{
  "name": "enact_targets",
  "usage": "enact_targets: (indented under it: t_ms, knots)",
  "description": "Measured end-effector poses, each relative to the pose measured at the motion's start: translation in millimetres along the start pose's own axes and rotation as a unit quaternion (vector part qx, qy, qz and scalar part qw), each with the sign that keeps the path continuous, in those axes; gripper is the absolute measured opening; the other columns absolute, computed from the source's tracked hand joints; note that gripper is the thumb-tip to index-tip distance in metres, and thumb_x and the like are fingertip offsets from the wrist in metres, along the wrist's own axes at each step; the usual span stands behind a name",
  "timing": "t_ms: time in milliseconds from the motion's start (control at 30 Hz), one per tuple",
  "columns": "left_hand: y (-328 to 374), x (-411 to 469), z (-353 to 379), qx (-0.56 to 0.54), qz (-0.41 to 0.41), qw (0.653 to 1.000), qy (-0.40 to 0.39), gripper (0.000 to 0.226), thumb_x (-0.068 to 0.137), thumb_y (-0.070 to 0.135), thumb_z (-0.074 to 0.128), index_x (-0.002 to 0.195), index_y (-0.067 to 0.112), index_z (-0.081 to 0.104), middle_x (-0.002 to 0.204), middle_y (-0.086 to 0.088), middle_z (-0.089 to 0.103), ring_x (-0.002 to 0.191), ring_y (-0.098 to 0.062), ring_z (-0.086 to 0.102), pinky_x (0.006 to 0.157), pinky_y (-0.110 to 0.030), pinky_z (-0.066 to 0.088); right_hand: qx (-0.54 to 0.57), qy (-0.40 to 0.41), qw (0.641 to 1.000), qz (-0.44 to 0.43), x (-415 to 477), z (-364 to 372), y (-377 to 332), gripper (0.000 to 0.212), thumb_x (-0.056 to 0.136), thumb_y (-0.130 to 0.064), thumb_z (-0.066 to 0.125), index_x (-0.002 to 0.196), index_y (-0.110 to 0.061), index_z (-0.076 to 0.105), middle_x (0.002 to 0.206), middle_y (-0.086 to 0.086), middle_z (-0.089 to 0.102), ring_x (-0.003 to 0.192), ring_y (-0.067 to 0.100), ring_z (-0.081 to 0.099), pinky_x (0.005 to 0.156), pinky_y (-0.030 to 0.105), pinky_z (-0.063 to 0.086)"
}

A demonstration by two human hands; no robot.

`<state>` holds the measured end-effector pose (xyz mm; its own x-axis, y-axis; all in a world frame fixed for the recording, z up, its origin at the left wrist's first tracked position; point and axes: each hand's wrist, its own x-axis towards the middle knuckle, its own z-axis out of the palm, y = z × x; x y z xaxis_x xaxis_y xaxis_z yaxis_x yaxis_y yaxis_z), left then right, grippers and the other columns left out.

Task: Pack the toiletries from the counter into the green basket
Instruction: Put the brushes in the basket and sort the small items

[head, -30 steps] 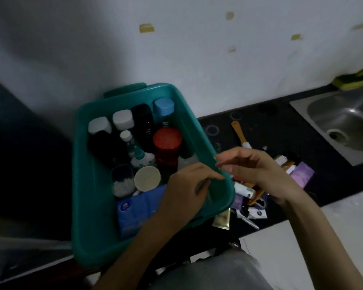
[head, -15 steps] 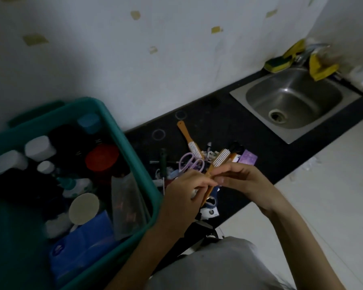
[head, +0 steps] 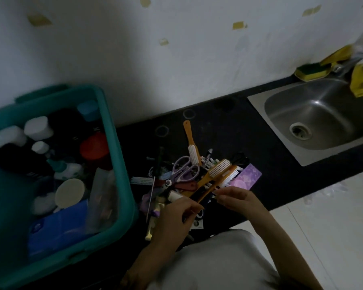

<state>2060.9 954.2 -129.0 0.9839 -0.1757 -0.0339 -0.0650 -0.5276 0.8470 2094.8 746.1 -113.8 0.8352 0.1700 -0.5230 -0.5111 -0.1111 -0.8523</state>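
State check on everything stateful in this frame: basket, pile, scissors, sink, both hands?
green basket: on the counter, partly filled with bottles and jars
toiletry pile: loose on the black counter, not packed
purple scissors: closed, lying in the pile
sink: empty, no water visible
left hand: pinching an orange brush handle
right hand: fingers by the same handle, grip unclear

A dim, underexposed wide-angle view with soft focus throughout. The black counter (head: 228,126) is nearly featureless (small items on it merge into shadow). Weak light reflects off the steel sink (head: 314,120) at its right end. Straight edges bow toward the corners.
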Motion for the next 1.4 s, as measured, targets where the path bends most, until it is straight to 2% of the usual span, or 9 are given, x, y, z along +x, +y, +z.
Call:
enact_targets:
  t_ms: [300,367,500,600,767,933,1133,1267,1400]
  knots:
    - [-20,6,28,-0.098,-0.166,0.979,0.066,0.025,0.086,-0.002,0.062,0.096,0.02,0.069,0.095,0.004,0.071,0.092,-0.008,0.067,0.083,-0.026,0.055,-0.2,-0.07,0.977,-0.009,59,4,8,0.014,0.092,-0.01,0.059,0.099,-0.015,0.07,0.104,0.01,0.069,0.096,0.026,0.065,0.087,0.03,0.051]
    - [-23,9,35,-0.067,-0.175,0.98,0.065,0.024,0.087,0.0,0.061,0.102,0.017,0.068,0.102,0.001,0.069,0.098,-0.011,0.065,0.087,-0.029,0.054,-0.191,-0.072,0.979,-0.004,63,3,10,0.014,0.092,-0.01,0.059,0.101,-0.013,0.069,0.105,0.012,0.069,0.09,0.02,0.066,0.08,0.023,0.051]
    - [-23,19,50,0.017,-0.13,0.991,0.024,0.035,0.085,0.0,0.06,0.115,0.017,0.063,0.116,0.001,0.06,0.107,-0.008,0.056,0.087,-0.008,0.044,-0.159,-0.063,0.985,0.009,62,-1,17,0.015,0.092,-0.005,0.057,0.103,-0.008,0.067,0.104,0.015,0.069,0.085,0.013,0.063,0.077,0.017,0.05]
    - [-24,31,56,0.101,-0.105,0.989,0.021,0.039,0.085,0.009,0.061,0.123,0.02,0.059,0.12,0.002,0.056,0.112,-0.013,0.052,0.093,-0.025,0.045,-0.124,-0.053,0.991,0.026,60,-6,18,0.014,0.092,-0.003,0.055,0.098,-0.009,0.067,0.103,0.014,0.069,0.084,0.012,0.064,0.073,0.014,0.052]
    - [-23,56,64,0.256,-0.165,0.952,-0.035,0.041,0.084,0.043,0.062,0.12,0.023,0.054,0.12,0.001,0.055,0.115,-0.019,0.048,0.088,-0.032,0.044,-0.11,-0.012,0.993,0.033,64,-9,17,0.019,0.092,-0.003,0.055,0.107,0.004,0.065,0.1,0.014,0.067,0.084,0.016,0.064,0.064,0.006,0.049]
    - [-25,70,66,0.293,-0.164,0.94,-0.06,0.022,0.093,0.033,0.051,0.103,0.02,0.067,0.104,-0.003,0.068,0.098,-0.023,0.062,0.077,-0.033,0.047,-0.102,-0.001,0.993,0.052,64,-14,21,0.013,0.093,-0.012,0.057,0.093,-0.01,0.069,0.093,0.008,0.069,0.086,0.017,0.065,0.072,0.018,0.048]
    - [-16,77,63,0.137,-0.145,0.98,-0.024,0.019,0.092,0.03,0.059,0.104,0.023,0.073,0.094,0.004,0.073,0.084,-0.011,0.065,0.069,-0.025,0.049,-0.012,0.003,0.992,0.122,63,-7,22,0.029,0.098,-0.041,0.045,0.1,-0.022,0.066,0.1,-0.001,0.07,0.091,0.011,0.065,0.071,0.021,0.048]
    - [-3,80,67,-0.035,-0.135,0.99,-0.029,0.02,0.093,0.024,0.059,0.104,0.015,0.074,0.092,0.001,0.074,0.084,-0.01,0.067,0.076,-0.032,0.055,0.135,0.009,0.983,0.123,65,-5,17,0.026,0.094,-0.039,0.052,0.102,-0.019,0.066,0.094,-0.001,0.072,0.085,0.01,0.069,0.066,0.021,0.053]
    - [8,76,75,-0.147,-0.159,0.974,-0.068,0.023,0.094,0.024,0.058,0.091,0.009,0.074,0.082,-0.002,0.073,0.079,-0.015,0.068,0.073,-0.034,0.053,0.243,0.018,0.962,0.124,70,-5,20,0.031,0.096,-0.035,0.049,0.097,-0.01,0.068,0.093,0.008,0.071,0.086,0.019,0.066,0.076,0.033,0.052]
